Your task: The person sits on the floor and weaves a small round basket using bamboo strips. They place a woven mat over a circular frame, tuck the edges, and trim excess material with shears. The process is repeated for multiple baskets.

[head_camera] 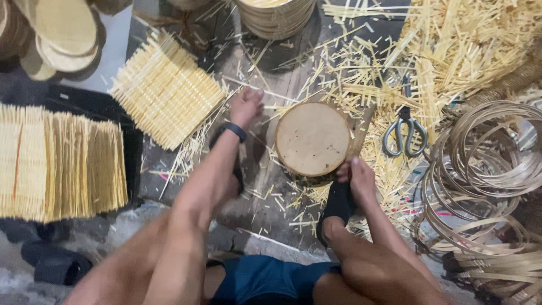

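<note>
Between cuts: left hand [246,106] stretched open-fingered over loose bamboo slivers [197,144] left of the round wooden block [313,138], right hand [357,178] rested empty at its near edge; a gathered bundle is judged needed next.

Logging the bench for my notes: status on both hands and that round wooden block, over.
Left hand open, reaching among loose bamboo slivers. Right hand at the edge of the round wooden block, holding nothing visible. Scissors lie right of the block, untouched.

Scissors [404,135], bamboo hoops [485,169], perhaps woven discs [62,28]
</note>
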